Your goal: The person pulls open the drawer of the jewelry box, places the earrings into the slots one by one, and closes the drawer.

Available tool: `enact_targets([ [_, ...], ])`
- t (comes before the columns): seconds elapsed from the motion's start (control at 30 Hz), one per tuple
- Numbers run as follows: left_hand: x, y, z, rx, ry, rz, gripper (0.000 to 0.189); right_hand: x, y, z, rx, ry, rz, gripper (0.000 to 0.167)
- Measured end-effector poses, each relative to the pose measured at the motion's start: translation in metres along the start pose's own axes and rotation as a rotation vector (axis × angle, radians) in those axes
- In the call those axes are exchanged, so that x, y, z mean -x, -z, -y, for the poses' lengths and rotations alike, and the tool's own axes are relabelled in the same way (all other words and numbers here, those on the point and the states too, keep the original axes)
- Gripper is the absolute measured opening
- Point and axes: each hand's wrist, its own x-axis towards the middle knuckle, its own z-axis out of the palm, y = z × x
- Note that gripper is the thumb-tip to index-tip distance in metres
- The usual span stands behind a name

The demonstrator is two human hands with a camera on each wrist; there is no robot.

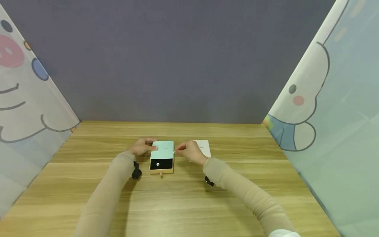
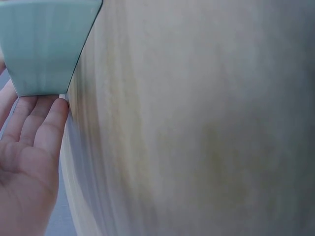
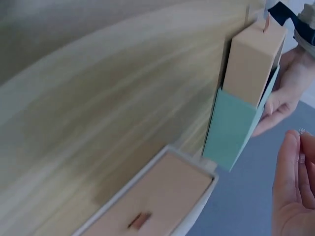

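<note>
In the head view a mint-green jewelry box [image 1: 163, 148] lies on the table with its peach drawer [image 1: 161, 171] partly pulled out toward me. On the drawer's black lining [image 1: 165, 163] sits a small, silvery, flower-shaped piece of jewelry [image 1: 158, 164]. My left hand [image 1: 143, 146] grips the sleeve at its far left corner, thumb on top and fingers against the side. Just right of the sleeve, my right hand [image 1: 190, 151] pinches a tiny sparkling piece of jewelry [image 3: 302, 131] between thumb and fingertips. Its exact kind is too small to tell.
A white box [image 1: 203, 146] with a peach drawer end [image 3: 157, 191] lies to the right, partly behind my right hand. The wooden table [image 1: 165, 207] ends at a dark back panel [image 1: 171, 65]. Cartoon-printed sheets [image 1: 299, 98] flank both sides.
</note>
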Motion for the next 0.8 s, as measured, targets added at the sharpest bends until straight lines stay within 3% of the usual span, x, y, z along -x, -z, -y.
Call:
enact_targets([
  [0.3,0.001,0.001,-0.001,-0.001,-0.014,0.002,0.066,-0.007,-0.025,0.006,-0.068,-0.078,0.127,0.005],
  [0.8,-0.003,0.0,0.003,0.002,-0.002,0.005,0.068,-0.02,-0.04,0.021,0.131,-0.142,0.246,0.009],
])
